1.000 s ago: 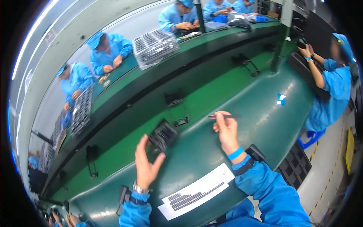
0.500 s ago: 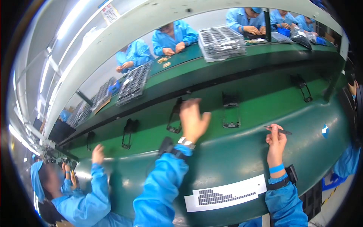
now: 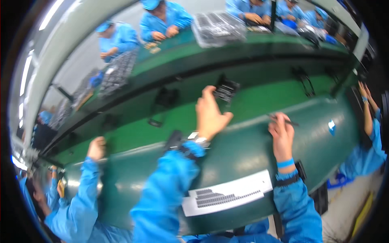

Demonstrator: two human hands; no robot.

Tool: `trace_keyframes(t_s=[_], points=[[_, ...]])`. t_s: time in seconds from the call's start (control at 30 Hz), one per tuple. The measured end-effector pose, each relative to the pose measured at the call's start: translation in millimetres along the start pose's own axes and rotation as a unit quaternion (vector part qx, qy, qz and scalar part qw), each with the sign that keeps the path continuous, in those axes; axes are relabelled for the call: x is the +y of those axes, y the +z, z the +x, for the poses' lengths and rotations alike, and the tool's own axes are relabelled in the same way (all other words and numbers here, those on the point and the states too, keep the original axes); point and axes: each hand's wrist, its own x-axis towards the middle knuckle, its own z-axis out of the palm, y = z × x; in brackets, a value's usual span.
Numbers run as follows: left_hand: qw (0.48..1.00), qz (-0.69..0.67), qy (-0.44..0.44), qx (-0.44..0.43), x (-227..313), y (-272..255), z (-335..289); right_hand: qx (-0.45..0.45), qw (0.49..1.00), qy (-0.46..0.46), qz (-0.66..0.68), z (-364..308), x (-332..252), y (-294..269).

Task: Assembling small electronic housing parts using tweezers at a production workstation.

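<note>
My left hand (image 3: pixel 210 115) reaches over the green belt, fingers stretched and thumb spread apart. Beside its fingertips lies a black rectangular device frame (image 3: pixel 227 89), partly behind the hand; blur hides whether they touch. Dark tweezers (image 3: pixel 291 122) are held in my right hand (image 3: pixel 281 135), raised above the near green work surface. Between my forearms lies a white sheet (image 3: pixel 227 193) bearing rows of small black pieces.
More black frames lie along the belt (image 3: pixel 259 95), one to the left (image 3: pixel 162 103) and one to the right (image 3: pixel 304 81). A co-worker's hand (image 3: pixel 96 148) is at my left. Clear plastic trays (image 3: pixel 219 30) are stacked on the far bench.
The view has shifted, so the scene sits further left and higher. My left hand is now close to the frame that was to its right. My right hand keeps the tweezers.
</note>
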Motion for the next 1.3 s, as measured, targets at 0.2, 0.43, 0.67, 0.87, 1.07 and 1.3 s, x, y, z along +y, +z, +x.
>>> trace_keyframes(t_s=[0.2,0.43,0.67,0.87,1.07,1.3], points=[[0.966,-0.024,0.059,-0.251,25.3,-83.2,-94.4,-0.369,0.925,-0.044,-0.076,-105.4,-79.7,-0.4],[0.950,-0.094,0.087,-0.283,0.8,-82.1,-136.4,-0.376,0.885,0.050,-0.270,-171.6,-38.4,16.4],[0.936,-0.049,0.119,-0.328,-3.3,-85.3,-139.8,-0.392,0.861,0.045,-0.322,-172.3,-20.9,9.2],[0.937,-0.042,0.120,-0.325,-6.1,-84.8,-143.6,-0.422,0.847,0.019,-0.322,-170.0,-17.6,9.4],[0.935,-0.048,0.109,-0.333,-5.6,-83.8,-142.3,-0.426,0.842,-0.007,-0.331,-171.9,-14.8,4.8],[0.936,-0.040,0.111,-0.333,-5.4,-83.0,-143.4,-0.450,0.828,-0.032,-0.333,-169.2,-15.5,4.2]])
